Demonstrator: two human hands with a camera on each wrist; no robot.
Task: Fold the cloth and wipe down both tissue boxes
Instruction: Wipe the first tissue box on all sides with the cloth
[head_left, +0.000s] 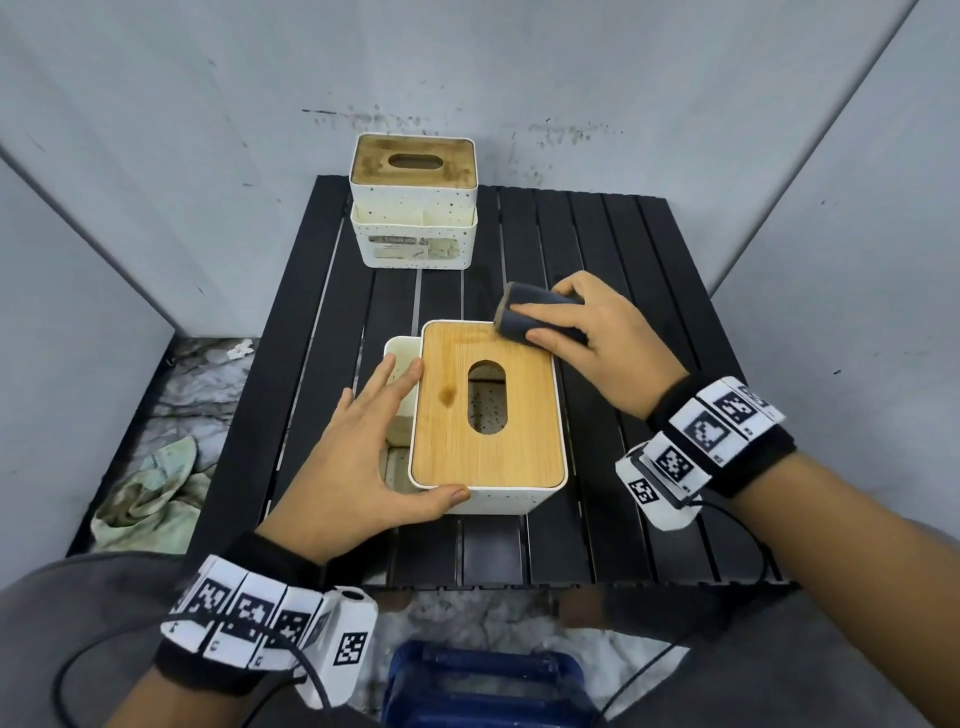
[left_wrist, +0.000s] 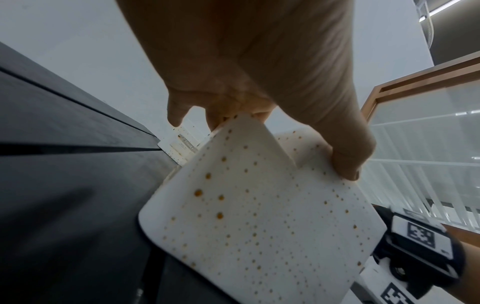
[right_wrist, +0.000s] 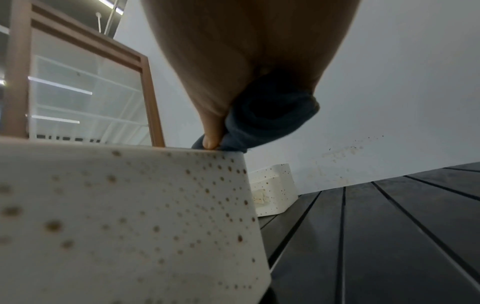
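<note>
1. In the head view, my right hand (head_left: 587, 338) holds the folded dark blue cloth (head_left: 540, 314), with the fingers over it and the thumb under its near edge. I press the cloth on the far right corner of the bamboo lid with an oval slot (head_left: 467, 415), which sits on the near white speckled tissue box (head_left: 498, 501). My left hand (head_left: 358, 462) lies against the left side of this box, fingers straight and together, thumb stretched along its front top edge. The box stands in the middle of the black slatted table (head_left: 623, 519). The second white speckled tissue box with a stained wooden lid (head_left: 413, 202) stands at the far edge of the table, well apart from the near one. A crumpled pale green rag (head_left: 156, 493) lies on the floor left of the table.

2. In the left wrist view, my left hand (left_wrist: 259, 72) touches the near tissue box (left_wrist: 259, 216); the thumb (left_wrist: 345, 164) presses on its speckled wall. The fingers are mostly straight, not wrapped around it. The far box (left_wrist: 182, 148) shows small behind.

3. In the right wrist view, my right hand (right_wrist: 233, 61) grips the cloth (right_wrist: 267, 119) as a thick roll, and the thumb (right_wrist: 211, 137) pinches it down on the top rim of the near box (right_wrist: 130, 216). The far box (right_wrist: 272, 189) stands behind on the table (right_wrist: 389, 236).
</note>
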